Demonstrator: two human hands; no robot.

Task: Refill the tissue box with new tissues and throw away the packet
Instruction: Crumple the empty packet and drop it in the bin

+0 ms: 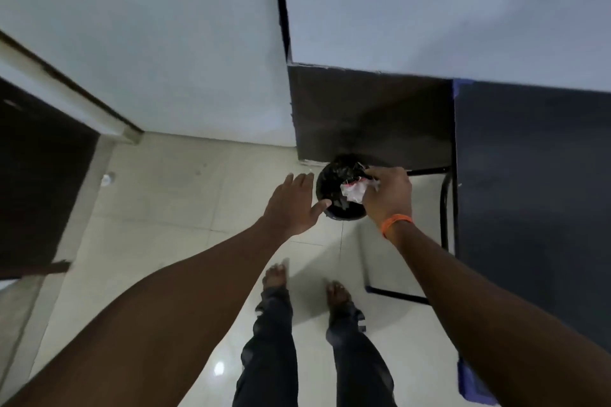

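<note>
I look straight down at a tiled floor. My right hand [388, 195], with an orange band on the wrist, is shut on a crumpled clear packet [354, 190] with red print, held directly over a small round black bin [334, 205] lined with a black bag. My left hand [292, 205] is spread flat with fingers apart just left of the bin, its thumb over the rim, holding nothing. The tissue box is not in view.
The bin stands on the floor against a dark panel [370, 116] below a white wall. A dark table [535, 192] with black metal legs [444, 208] is on the right. My bare feet [276, 274] are behind the bin. A dark doorway [39, 182] lies left.
</note>
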